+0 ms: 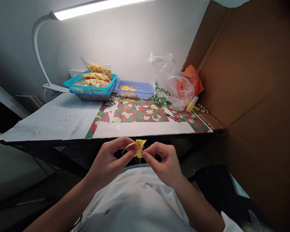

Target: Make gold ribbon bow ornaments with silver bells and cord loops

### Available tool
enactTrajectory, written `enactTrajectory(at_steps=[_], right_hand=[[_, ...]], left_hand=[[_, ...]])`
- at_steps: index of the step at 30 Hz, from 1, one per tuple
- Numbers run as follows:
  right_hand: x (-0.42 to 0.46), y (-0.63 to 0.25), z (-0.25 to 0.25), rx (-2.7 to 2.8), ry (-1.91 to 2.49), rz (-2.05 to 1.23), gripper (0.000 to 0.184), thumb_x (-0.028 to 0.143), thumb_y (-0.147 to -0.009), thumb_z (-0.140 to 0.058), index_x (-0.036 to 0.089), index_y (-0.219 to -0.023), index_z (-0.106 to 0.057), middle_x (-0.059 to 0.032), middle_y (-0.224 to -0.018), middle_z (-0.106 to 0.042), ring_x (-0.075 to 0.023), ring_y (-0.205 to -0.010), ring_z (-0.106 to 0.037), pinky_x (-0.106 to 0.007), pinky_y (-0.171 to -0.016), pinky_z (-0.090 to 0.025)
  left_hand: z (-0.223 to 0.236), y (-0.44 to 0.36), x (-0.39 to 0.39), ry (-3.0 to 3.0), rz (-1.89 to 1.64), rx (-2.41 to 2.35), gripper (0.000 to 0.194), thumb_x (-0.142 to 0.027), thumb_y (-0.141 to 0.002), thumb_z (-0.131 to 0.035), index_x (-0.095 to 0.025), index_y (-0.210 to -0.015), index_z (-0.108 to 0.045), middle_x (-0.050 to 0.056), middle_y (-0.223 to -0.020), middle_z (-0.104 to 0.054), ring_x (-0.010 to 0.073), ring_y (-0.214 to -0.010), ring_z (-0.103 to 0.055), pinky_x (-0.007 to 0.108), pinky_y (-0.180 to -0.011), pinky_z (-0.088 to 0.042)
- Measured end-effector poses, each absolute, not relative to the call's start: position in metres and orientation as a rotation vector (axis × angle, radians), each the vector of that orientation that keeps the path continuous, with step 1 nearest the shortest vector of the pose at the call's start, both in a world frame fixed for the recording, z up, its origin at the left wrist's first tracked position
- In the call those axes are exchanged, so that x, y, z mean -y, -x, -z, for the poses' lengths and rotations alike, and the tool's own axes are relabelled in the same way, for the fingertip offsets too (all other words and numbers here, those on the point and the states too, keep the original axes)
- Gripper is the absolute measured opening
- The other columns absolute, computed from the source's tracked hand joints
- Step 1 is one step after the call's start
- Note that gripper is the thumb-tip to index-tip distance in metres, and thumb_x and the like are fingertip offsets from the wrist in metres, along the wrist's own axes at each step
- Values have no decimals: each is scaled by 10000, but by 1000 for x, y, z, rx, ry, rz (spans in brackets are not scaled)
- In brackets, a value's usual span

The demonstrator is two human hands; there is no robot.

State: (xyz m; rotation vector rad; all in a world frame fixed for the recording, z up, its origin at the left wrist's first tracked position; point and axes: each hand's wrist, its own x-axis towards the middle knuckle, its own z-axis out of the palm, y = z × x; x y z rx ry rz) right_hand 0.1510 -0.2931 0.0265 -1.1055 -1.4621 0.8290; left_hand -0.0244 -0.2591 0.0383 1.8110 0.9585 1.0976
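In front of my lap, just below the table edge, both hands meet at a small yellow ribbon bow (140,145). My left hand (113,158) is closed, pinching the bow's left side together with a gold cord loop (127,146) that curves out over the fingers. From the right, my right hand (165,162) pinches at the bow's edge, thumb against forefinger. A tiny silvery bead or bell (142,147) shows beside the bow. Thin thread (140,162) hangs below it. What exactly lies between the right fingertips is too small to make out.
Stacked baskets (72,89) hold bags of gold pieces; a lilac basket (145,93) holds yellow pieces. Gold cords (128,100), a small pink-handled cutter (172,118), a plastic bag (169,80) and a yellow-white tube (192,104) lie on the table. Cardboard (253,71) walls the right; a lamp (87,10) hangs above.
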Motion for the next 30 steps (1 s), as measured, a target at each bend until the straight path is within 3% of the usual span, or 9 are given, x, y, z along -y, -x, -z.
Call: enactTrajectory(at_steps=[8, 30], right_hand=[[297, -141, -13, 1295, 1046, -828, 121, 241, -790, -670, 163, -708, -712, -22, -606, -681, -125, -552, -575, -247, -542, -475], [299, -129, -3, 1197, 1056, -755, 162, 283, -803, -680, 170, -688, -697, -13, -564, -656, -125, -529, -559, -244, -517, -463]], left_hand=[[-38, 26, 262, -1892, -1137, -968, 41, -232, -840, -654, -202, -826, -679, -1, -766, -703, 160, -745, -646, 226, -681, -518], [-36, 26, 263, -2116, -1230, -1033, 80, -162, -788, -632, -225, -739, -645, -19, -692, -659, 148, -648, -627, 235, -581, -493]])
